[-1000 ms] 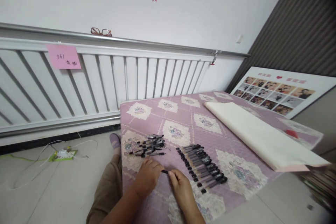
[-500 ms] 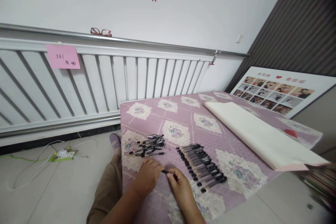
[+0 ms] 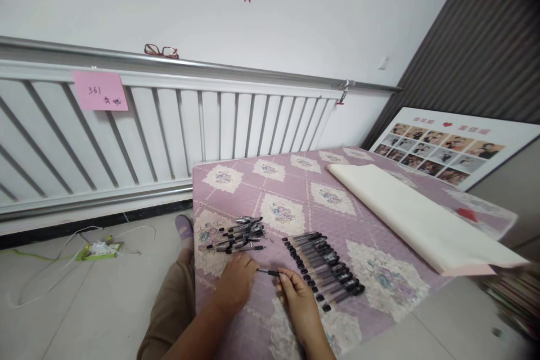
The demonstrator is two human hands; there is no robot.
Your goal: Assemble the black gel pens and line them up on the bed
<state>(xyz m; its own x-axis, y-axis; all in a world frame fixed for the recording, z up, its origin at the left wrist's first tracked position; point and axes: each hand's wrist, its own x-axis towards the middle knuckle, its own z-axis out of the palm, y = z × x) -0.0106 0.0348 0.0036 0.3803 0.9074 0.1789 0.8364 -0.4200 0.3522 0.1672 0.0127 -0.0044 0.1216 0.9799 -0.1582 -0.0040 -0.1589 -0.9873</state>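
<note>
Between my two hands a slim pen (image 3: 270, 272) spans the gap, its thin pale part at the left and its black part at the right. My left hand (image 3: 237, 284) is closed around the left end, which its fingers hide. The thumb and fingers of my right hand (image 3: 298, 299) pinch the black end. Beyond my left hand lies a loose pile of pen parts (image 3: 242, 233), black and silver. To the right of my right hand, several capped-looking pens (image 3: 324, 261) lie side by side in a slanting row.
A purple floral cloth (image 3: 295, 180) covers the table. A large cream sheet (image 3: 392, 208) lies folded at the right, before a photo board (image 3: 447, 146). Behind stands a white radiator (image 3: 236, 124) with glasses (image 3: 161, 51) above it. A power strip (image 3: 101, 249) with cables sits on the floor.
My right hand has moved slightly right, away from my left. More of the pen now shows between them, including a thin pale stretch. The pile and row look unchanged.
</note>
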